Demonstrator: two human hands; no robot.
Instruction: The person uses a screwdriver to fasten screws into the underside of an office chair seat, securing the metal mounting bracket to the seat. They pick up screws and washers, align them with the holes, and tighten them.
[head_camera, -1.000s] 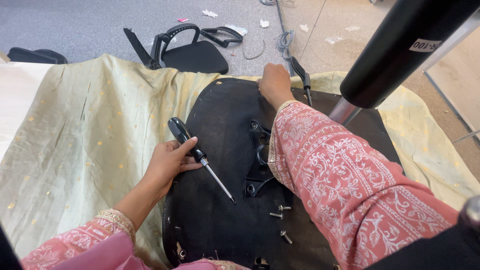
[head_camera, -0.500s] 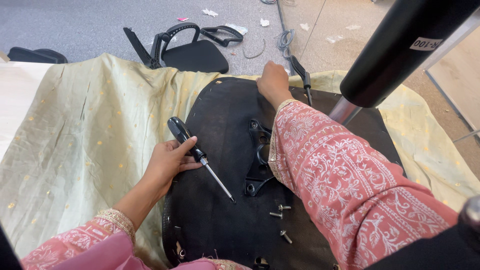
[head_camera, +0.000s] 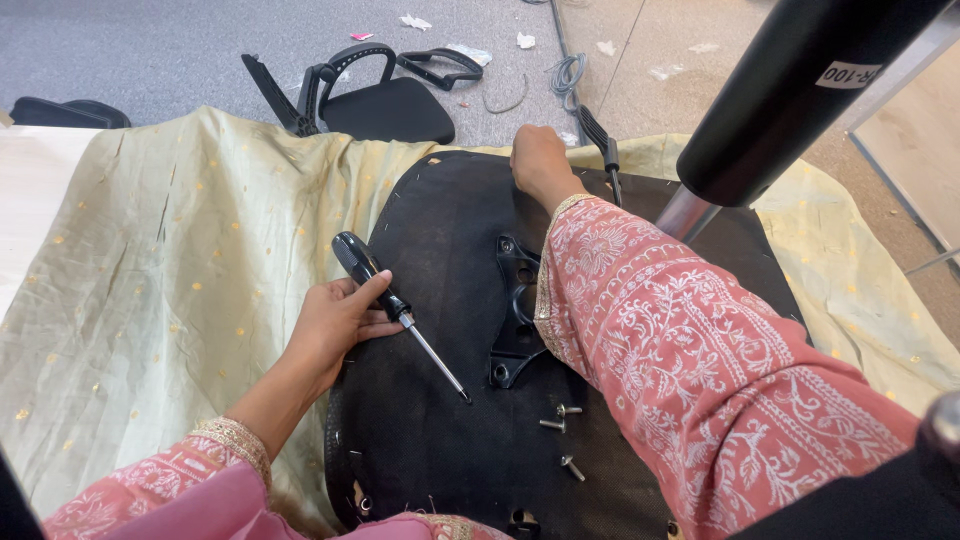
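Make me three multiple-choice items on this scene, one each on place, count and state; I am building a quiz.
1. Where does the right hand rest?
A. far edge of the black seat base
B. on the floor
C. on the screws

2. How many loose screws lie on the base?
A. one
B. three
C. six

3. The left hand is
A. empty
B. flat on the cloth
C. closed on the screwdriver

Key: A, the hand sits at the far rim; B, three are visible; C, fingers wrap the handle.

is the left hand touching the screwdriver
Touching. The head view shows the left hand wrapped around the screwdriver where handle meets shaft, thumb on top, with the tip resting on the black seat base.
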